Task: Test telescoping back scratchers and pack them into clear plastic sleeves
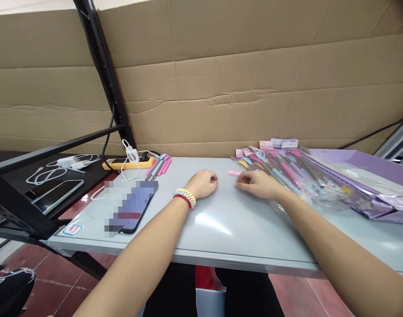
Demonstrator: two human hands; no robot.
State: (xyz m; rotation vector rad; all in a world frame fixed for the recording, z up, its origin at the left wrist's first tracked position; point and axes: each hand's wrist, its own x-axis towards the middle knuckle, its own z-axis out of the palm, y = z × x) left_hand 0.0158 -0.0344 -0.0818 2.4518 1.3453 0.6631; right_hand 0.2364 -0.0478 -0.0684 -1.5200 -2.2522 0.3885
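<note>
My left hand (205,183) rests on the grey table (194,246) with its fingers loosely curled, and nothing shows in it. My right hand (256,184) lies a short way to its right, fingers bent and thumb close to them. No held thing is visible there. Just behind its fingertips is a small pink label (234,173). Beside and behind this hand spreads a pile of back scratchers (289,171) with coloured claw ends, in clear plastic bags with pink and purple header cards (270,144). Several unbagged back scratchers (159,167) lie at the back left.
A phone (135,207), partly blurred out, lies at the left. Behind it stands a yellow power strip (128,164) with a white charger and cable. A purple box (363,158) holding plastic bags sits at the right. A black rack post (104,66) rises at the left before the cardboard wall.
</note>
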